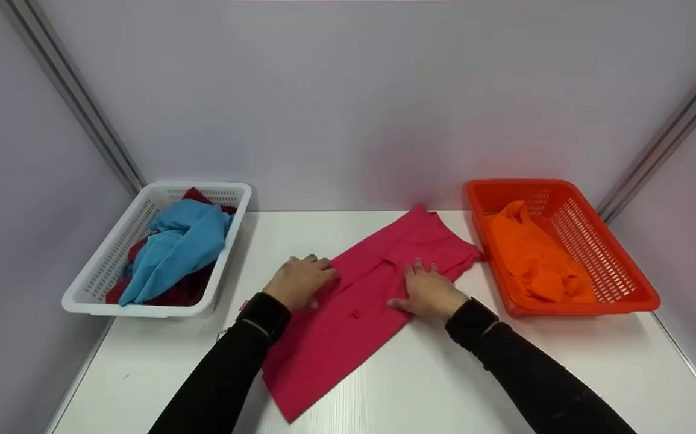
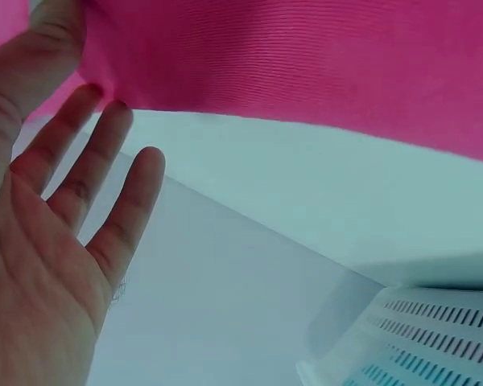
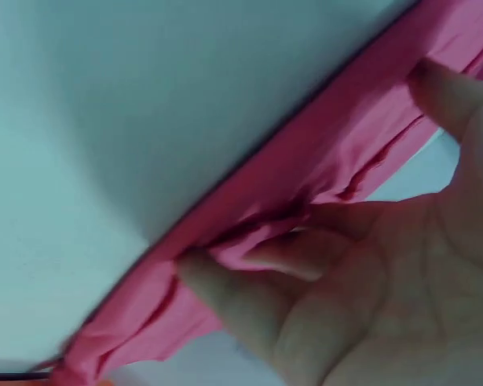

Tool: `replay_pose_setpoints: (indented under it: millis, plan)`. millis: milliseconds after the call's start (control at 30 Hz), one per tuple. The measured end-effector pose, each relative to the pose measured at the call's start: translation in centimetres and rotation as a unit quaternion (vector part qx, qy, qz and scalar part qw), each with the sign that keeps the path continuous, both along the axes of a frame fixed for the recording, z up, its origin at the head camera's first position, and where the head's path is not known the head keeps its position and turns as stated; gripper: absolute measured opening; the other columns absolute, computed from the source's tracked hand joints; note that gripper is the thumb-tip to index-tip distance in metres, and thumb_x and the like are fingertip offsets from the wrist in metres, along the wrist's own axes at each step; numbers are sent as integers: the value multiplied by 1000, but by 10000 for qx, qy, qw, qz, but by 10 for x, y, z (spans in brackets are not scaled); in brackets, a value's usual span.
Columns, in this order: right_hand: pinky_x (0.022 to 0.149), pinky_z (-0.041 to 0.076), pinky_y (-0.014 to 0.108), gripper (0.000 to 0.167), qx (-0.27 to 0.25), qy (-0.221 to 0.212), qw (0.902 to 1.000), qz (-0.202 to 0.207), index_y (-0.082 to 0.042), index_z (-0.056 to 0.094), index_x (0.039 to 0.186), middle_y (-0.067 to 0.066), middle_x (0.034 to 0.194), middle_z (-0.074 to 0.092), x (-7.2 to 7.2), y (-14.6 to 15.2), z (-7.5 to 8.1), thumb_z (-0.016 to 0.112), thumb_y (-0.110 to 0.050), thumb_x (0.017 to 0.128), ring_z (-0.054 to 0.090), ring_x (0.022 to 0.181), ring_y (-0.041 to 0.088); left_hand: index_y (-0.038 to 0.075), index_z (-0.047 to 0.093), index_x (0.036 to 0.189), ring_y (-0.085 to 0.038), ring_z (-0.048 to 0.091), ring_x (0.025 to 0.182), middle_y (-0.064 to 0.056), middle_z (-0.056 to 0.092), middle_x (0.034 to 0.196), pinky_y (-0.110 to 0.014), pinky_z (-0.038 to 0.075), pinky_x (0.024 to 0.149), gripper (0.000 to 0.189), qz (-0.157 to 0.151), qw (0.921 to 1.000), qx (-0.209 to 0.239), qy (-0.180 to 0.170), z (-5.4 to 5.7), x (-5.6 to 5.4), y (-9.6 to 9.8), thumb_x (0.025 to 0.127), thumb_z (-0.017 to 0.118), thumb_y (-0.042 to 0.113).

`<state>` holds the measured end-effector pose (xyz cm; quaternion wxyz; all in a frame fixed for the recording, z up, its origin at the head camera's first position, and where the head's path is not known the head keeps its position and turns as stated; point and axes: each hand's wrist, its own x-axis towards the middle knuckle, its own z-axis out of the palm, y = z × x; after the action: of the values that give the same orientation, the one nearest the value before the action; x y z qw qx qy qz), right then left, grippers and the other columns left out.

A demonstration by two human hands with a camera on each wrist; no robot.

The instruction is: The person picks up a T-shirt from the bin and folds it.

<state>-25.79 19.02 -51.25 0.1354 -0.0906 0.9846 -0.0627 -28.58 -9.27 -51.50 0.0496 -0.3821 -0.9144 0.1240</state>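
Note:
A bright pink shirt (image 1: 348, 337) lies folded into a long diagonal strip across the white table, with small wrinkles near its middle. My left hand (image 1: 302, 281) rests at its left long edge. In the left wrist view the thumb overlaps the pink cloth, and the extended fingers (image 2: 139, 189) reach its edge. On the opposite side, my right hand (image 1: 429, 294) lies with spread fingers on the shirt near the right edge. Seen from the right wrist, the fingertips (image 3: 195, 264) press against a raised crease, the thumb apart from them.
A white basket (image 1: 236, 235) at the left holds light blue and dark red cloths. At the right stands a red-orange basket (image 1: 619, 265) with an orange cloth (image 1: 540, 259) inside; the shirt's far right corner reaches its side. Pale panels (image 1: 348, 108) enclose the table (image 1: 408, 392).

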Motion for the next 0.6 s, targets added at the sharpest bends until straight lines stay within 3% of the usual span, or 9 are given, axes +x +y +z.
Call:
replay_pose_setpoints:
  millis: [133,400,600]
  plan:
    - [92,27,58,100,-57,-49,9997,227,-13,21,142,12,145,18,-11,2,-4,57,-67,66,17,128,41,26,46,126,-21,45,109,0,46,123,-43,46,74,74,-61,9999,-62,-57,1,1,5,61,77,43]
    - [98,27,50,95,-312,-239,9912,1266,-19,22,142,4,147,15,-41,1,-8,58,-66,66,9,132,33,27,33,137,-25,42,115,-2,38,134,-46,45,77,101,-202,9992,250,-257,-1,-3,14,50,79,49]
    - [99,26,48,90,-402,-411,9790,1955,-24,25,141,2,147,13,-68,1,-7,66,-53,66,7,133,29,25,35,136,-24,40,117,0,41,132,-50,42,80,93,-8,9973,179,-708,-2,1,27,58,66,65]
